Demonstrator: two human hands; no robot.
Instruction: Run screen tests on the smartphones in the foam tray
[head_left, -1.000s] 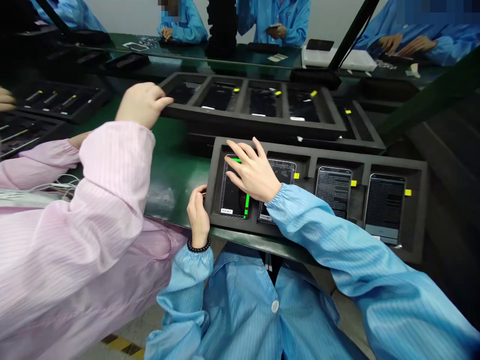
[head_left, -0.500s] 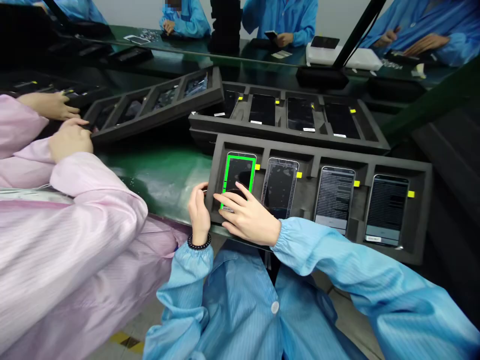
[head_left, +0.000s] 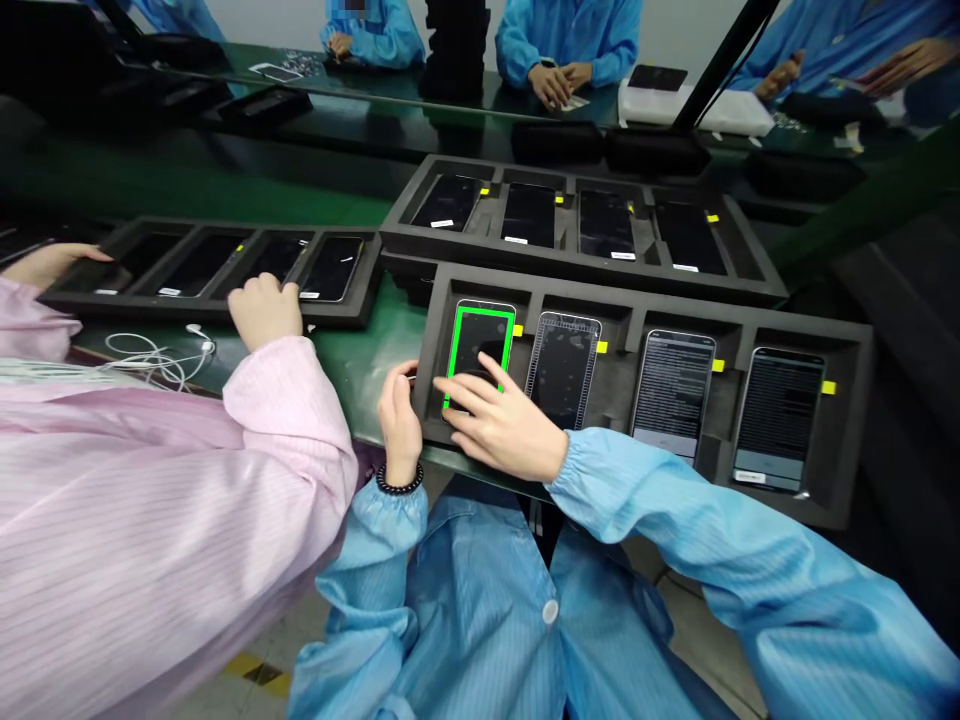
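Note:
A dark foam tray (head_left: 847,440) with several phones lies at the near table edge. My right hand (head_left: 504,425) rests on the lower part of the leftmost phone (head_left: 480,340), whose screen shows a green border; the fingers are stretched out and touch the screen. My left hand (head_left: 399,415) grips the tray's left edge, with a bead bracelet at the wrist. A second phone (head_left: 564,365) with a dotted frame lies right of it, and two phones (head_left: 673,385) show text lists.
A second tray (head_left: 750,275) of dark phones lies behind mine. A co-worker in a pink sleeve (head_left: 285,400) on my left holds another phone tray (head_left: 105,300); a white cable (head_left: 154,355) lies beside it. Other people in blue coats sit across the green table.
The co-worker has lowered the tilted tray flat onto the table at my left. My right hand slid slightly up the green-bordered phone's screen; my left hand stayed put.

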